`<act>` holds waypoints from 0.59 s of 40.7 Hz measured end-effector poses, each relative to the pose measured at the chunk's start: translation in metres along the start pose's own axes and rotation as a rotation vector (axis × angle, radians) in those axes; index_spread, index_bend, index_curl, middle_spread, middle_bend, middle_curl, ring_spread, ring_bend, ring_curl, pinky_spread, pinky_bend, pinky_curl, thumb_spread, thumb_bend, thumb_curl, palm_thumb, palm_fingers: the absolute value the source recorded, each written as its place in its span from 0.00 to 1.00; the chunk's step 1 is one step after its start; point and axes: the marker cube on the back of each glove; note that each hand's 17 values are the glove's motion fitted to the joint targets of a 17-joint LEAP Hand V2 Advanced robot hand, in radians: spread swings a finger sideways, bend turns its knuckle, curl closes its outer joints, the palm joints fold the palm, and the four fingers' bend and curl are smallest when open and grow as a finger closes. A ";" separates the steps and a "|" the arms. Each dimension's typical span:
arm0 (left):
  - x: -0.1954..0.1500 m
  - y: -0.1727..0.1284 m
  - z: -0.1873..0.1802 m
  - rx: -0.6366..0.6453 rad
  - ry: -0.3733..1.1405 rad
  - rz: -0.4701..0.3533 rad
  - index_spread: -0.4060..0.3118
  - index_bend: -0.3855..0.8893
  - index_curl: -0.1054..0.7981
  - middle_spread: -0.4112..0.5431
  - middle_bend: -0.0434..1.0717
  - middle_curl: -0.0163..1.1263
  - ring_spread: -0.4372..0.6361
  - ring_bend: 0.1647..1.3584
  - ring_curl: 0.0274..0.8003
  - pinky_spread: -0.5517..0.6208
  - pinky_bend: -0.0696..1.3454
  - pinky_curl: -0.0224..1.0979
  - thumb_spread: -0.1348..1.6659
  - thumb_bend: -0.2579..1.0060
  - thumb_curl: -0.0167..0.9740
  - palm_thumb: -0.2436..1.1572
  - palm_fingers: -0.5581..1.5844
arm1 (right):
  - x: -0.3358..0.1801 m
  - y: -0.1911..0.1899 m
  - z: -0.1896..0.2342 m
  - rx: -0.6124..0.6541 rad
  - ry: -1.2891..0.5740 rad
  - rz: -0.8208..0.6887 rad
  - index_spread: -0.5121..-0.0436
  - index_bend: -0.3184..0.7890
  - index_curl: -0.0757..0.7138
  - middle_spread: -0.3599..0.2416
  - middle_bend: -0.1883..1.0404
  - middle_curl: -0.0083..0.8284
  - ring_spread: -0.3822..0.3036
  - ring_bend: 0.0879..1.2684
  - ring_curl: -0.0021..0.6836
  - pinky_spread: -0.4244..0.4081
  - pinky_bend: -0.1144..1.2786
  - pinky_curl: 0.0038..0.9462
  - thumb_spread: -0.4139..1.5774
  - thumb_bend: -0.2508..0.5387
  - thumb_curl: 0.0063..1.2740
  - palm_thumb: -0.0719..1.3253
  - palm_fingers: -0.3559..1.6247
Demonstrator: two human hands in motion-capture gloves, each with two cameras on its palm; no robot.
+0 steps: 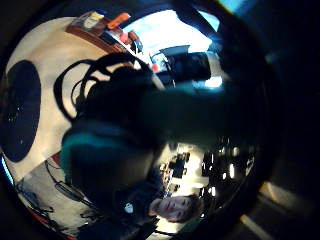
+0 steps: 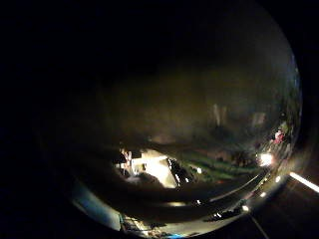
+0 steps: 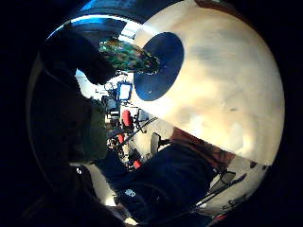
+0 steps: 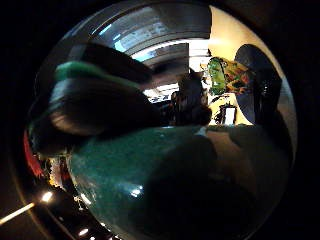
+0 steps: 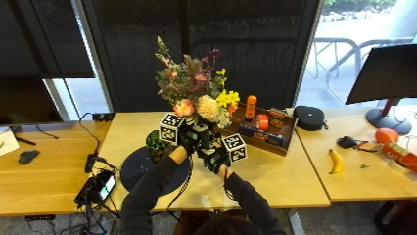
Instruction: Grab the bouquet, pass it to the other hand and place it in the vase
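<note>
The bouquet [image 5: 196,95], with orange, cream, yellow and purple flowers, stands upright above the table's middle. My left hand [image 5: 190,138] grips its stems just under the blooms. My right hand [image 5: 215,157] grips the stems' lower end, right below the left. The stem bundle [image 4: 150,170] fills the right thumb side view and crosses the left little finger side view as a dark bar [image 1: 200,115]. The dark green speckled vase [image 5: 157,145] [image 3: 128,56] [image 4: 227,75] stands on a dark round mat [image 5: 147,171], just left of my hands. The left thumb side view is almost wholly dark.
A wooden tray [image 5: 277,139] with orange items sits right behind the bouquet. The table's [image 5: 273,176] left edge carries cables and a small device [image 5: 98,186]. A black case [image 5: 310,117], a banana [image 5: 336,161] and a monitor [image 5: 387,73] are to the right.
</note>
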 end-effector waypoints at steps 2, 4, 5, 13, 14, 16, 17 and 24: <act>0.001 0.001 0.000 0.079 0.011 0.000 0.55 0.55 0.40 0.48 0.46 0.35 0.46 0.41 0.29 0.63 0.32 0.25 0.59 0.22 0.41 0.59 0.56 | 0.000 0.000 0.006 -0.003 0.001 -0.004 0.64 0.73 0.91 0.37 0.72 0.82 0.28 0.52 0.79 0.20 0.36 0.51 0.66 0.29 0.36 0.78 0.84; 0.003 0.003 0.000 0.154 0.014 0.013 0.47 0.58 0.43 0.39 0.51 0.36 0.36 0.39 0.29 0.51 0.31 0.25 0.58 0.23 0.42 0.63 0.69 | -0.001 0.001 0.012 -0.006 0.003 -0.006 0.64 0.73 0.91 0.37 0.72 0.82 0.28 0.53 0.79 0.20 0.36 0.51 0.66 0.29 0.37 0.78 0.83; 0.005 0.004 0.000 0.196 0.011 0.028 0.43 0.58 0.44 0.36 0.51 0.36 0.32 0.39 0.29 0.46 0.31 0.25 0.58 0.23 0.43 0.65 0.73 | -0.001 0.002 0.015 -0.008 0.004 -0.007 0.64 0.73 0.91 0.37 0.72 0.82 0.28 0.53 0.79 0.20 0.36 0.51 0.66 0.29 0.37 0.78 0.83; 0.018 0.004 -0.018 0.501 -0.145 0.200 0.22 0.70 0.56 0.19 0.66 0.48 0.14 0.53 0.46 0.24 0.44 0.36 0.44 0.22 0.54 0.75 0.96 | -0.005 0.006 0.025 -0.083 0.012 -0.049 0.63 0.69 0.89 0.35 0.68 0.79 0.25 0.49 0.76 0.21 0.33 0.48 0.68 0.28 0.36 0.76 0.77; 0.023 0.005 -0.020 0.518 -0.157 0.212 0.20 0.71 0.57 0.18 0.67 0.48 0.13 0.54 0.48 0.23 0.45 0.37 0.42 0.22 0.55 0.76 0.96 | -0.005 0.007 0.022 -0.090 0.014 -0.054 0.63 0.67 0.89 0.35 0.66 0.78 0.25 0.47 0.75 0.22 0.32 0.48 0.68 0.28 0.36 0.76 0.75; 0.034 0.005 -0.026 0.544 -0.165 0.230 0.17 0.74 0.60 0.15 0.70 0.50 0.11 0.56 0.50 0.20 0.46 0.38 0.40 0.22 0.57 0.77 0.95 | -0.007 0.007 0.016 -0.097 0.027 -0.065 0.60 0.64 0.87 0.31 0.60 0.74 0.24 0.42 0.74 0.33 0.29 0.47 0.67 0.28 0.37 0.75 0.63; 0.039 0.005 -0.029 0.555 -0.162 0.235 0.16 0.76 0.61 0.14 0.70 0.50 0.11 0.57 0.51 0.20 0.46 0.39 0.39 0.21 0.58 0.78 0.95 | -0.008 0.008 0.013 -0.098 0.040 -0.072 0.59 0.61 0.87 0.29 0.57 0.73 0.24 0.41 0.74 0.37 0.29 0.48 0.67 0.29 0.37 0.75 0.60; 0.099 0.010 -0.061 0.726 -0.180 0.295 0.10 0.80 0.66 0.10 0.75 0.52 0.08 0.60 0.55 0.15 0.49 0.42 0.33 0.19 0.64 0.79 0.93 | -0.032 0.020 -0.015 -0.042 0.248 -0.107 0.54 0.51 0.78 0.19 0.44 0.62 0.25 0.33 0.65 0.55 0.29 0.44 0.68 0.30 0.37 0.75 0.58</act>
